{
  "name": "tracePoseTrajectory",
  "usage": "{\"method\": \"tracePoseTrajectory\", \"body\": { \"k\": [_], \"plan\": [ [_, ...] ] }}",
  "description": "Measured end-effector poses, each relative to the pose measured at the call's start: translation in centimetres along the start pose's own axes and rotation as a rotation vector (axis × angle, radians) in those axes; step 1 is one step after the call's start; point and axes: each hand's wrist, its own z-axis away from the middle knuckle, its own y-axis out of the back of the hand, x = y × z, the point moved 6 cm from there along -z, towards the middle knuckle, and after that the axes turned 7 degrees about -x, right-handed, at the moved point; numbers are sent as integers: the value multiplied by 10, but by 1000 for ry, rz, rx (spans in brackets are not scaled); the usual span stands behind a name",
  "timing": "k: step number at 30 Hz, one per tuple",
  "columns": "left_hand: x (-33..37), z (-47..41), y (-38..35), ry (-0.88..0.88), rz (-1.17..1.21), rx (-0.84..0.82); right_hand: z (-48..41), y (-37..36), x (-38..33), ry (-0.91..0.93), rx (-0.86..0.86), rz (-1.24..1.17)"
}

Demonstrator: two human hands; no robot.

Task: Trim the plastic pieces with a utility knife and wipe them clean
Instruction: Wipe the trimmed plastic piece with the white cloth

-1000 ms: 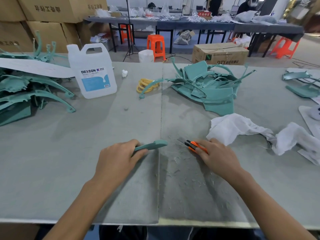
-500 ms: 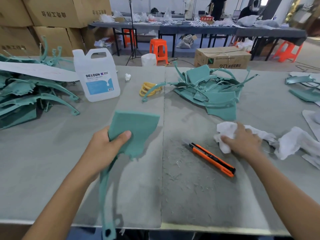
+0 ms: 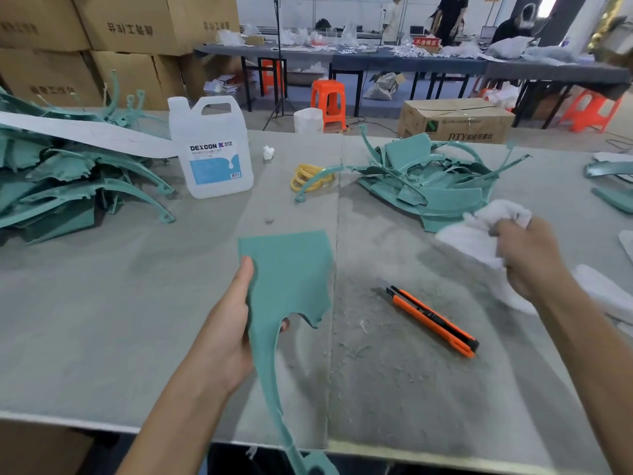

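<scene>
A grey felt desk [image 3: 85,320] fills the foreground, with stacked cardboard boxes [image 3: 137,29] far beyond the left grip [image 3: 226,330] and, beyond the right grip [image 3: 527,258], orange stools [image 3: 591,109], a long dark table [image 3: 548,72] and a grey floor [image 3: 565,133].

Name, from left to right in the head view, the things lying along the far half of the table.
green pile → jug → white wad → yellow bands → second green pile → green pieces at the right edge
</scene>
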Motion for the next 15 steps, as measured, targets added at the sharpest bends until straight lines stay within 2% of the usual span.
{"method": "tracePoseTrajectory", "body": {
  "k": [3,5,8,9,11,13,15],
  "plan": [
    [-14,0,-7,47,43,-5,29,-24,-66,109,-219,-491],
    [-26,-1,-13,95,149,-24,48,-37,-98,126,-312,-706],
    [-44,-2,-26,173,207,-66,75,-72,-113,-2,-571,-846],
    [-48,-3,-28,181,196,-65,78,-80,-109,-36,-578,-812],
    [-54,-4,-28,176,176,-35,72,-82,-94,76,-448,-492],
    [-57,-3,-22,154,173,-15,63,-81,-73,276,-378,97],
    [-57,-1,-13,133,172,-6,57,-80,-40,303,-396,614]
  ]
}}
